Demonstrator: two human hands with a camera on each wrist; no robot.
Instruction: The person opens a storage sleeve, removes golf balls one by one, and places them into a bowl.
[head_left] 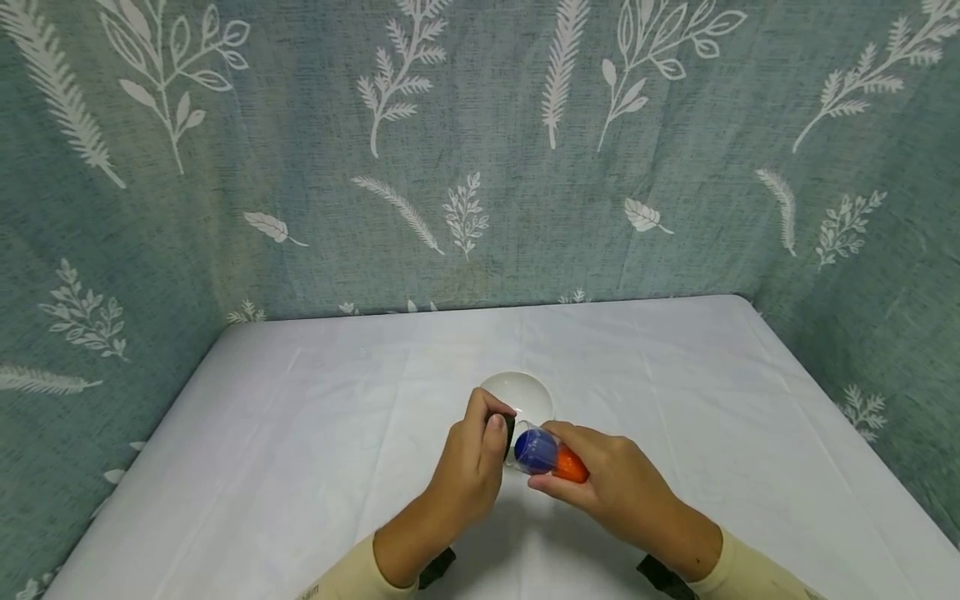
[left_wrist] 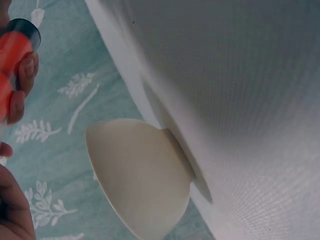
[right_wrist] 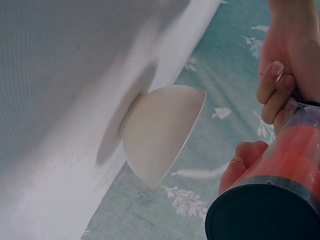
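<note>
My right hand [head_left: 611, 475] grips a clear cylindrical container [head_left: 537, 451] that shows blue and orange-red contents through its wall. In the head view the container lies tilted, its open-looking end toward my left hand [head_left: 468, 467]. A dark lid [head_left: 510, 433] is pinched between the left thumb and index finger, right at that end of the container. The right wrist view shows the container's dark base [right_wrist: 260, 215] close up, with right fingertips [right_wrist: 242, 162] around the far side. A white bowl [head_left: 517, 392] stands just beyond both hands, partly covered by them.
A white cloth covers the table [head_left: 337, 400], with the hands' shadow falling near its front. Green fabric with white leaf prints [head_left: 465, 125] rises behind the table and along both sides. Dark straps [head_left: 663, 577] show at the wrists.
</note>
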